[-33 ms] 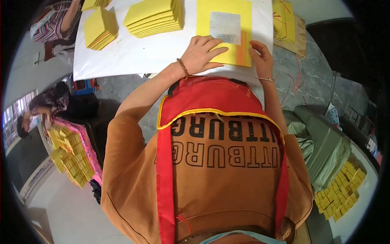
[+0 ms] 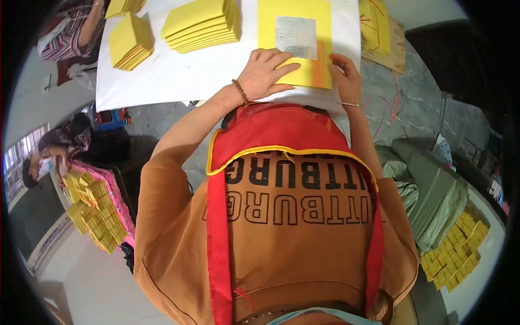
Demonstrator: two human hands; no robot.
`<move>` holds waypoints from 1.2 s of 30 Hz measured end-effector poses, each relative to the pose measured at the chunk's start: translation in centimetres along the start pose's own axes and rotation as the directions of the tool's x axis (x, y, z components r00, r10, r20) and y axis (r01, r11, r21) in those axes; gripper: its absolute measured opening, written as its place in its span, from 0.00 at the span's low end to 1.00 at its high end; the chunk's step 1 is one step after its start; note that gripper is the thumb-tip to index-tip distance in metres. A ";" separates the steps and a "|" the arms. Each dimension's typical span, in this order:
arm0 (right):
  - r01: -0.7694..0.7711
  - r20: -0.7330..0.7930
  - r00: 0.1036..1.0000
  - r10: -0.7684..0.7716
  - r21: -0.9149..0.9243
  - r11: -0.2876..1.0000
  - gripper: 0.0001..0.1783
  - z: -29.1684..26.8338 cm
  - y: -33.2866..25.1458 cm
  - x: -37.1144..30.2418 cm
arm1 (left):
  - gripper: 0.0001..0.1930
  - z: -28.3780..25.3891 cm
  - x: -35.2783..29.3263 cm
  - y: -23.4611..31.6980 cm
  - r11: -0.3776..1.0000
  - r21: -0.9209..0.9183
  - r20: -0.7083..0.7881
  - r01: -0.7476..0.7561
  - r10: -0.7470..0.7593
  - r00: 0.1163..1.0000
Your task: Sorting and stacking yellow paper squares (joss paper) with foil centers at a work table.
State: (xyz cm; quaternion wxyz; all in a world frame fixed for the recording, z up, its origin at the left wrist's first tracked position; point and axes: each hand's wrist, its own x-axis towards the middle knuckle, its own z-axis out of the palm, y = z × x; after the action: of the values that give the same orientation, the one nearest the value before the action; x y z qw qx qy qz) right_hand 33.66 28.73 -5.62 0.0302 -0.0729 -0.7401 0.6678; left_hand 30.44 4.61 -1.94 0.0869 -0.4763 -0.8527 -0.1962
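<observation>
A yellow paper sheet lies on the white-covered table in front of me. On it are a silver foil square and an orange strip along the right side. Whether it is one sheet or a stack, I cannot tell. My left hand rests on the sheet's lower left part, fingers spread, tips by the foil's lower edge. At the right edge of the sheet is my right hand, its fingers bent and its thumb apart from the forefinger.
Fanned stacks of folded yellow paper and a smaller stack sit at the table's left. Yellow bundles with red ties lie on a board at right. More tied bundles lie lower right. Another person is beside yellow bundles at left.
</observation>
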 end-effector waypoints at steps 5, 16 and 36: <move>0.033 0.014 0.999 -0.034 0.044 0.998 0.14 0.0 -0.9 0.3 | 0.22 -2.2 0.4 0.2 0.999 -0.033 0.054 -0.021 0.023 0.998; -0.420 0.322 0.881 0.346 0.199 0.885 0.35 17.7 -13.3 9.2 | 0.32 -8.9 -9.8 -18.1 0.148 -0.654 -0.085 0.742 -0.989 0.122; -0.528 0.525 0.750 0.402 0.108 0.842 0.36 21.4 -3.0 16.9 | 0.22 -7.6 -8.2 -17.6 -0.245 -0.905 0.397 0.347 -0.778 0.487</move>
State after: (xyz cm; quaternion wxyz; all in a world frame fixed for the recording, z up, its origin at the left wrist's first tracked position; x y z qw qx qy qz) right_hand 13.75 9.93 -5.82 -0.3150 -0.0829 -0.5912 0.7378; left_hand 19.60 -13.23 -2.25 -0.1956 0.1046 -0.5919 -0.7749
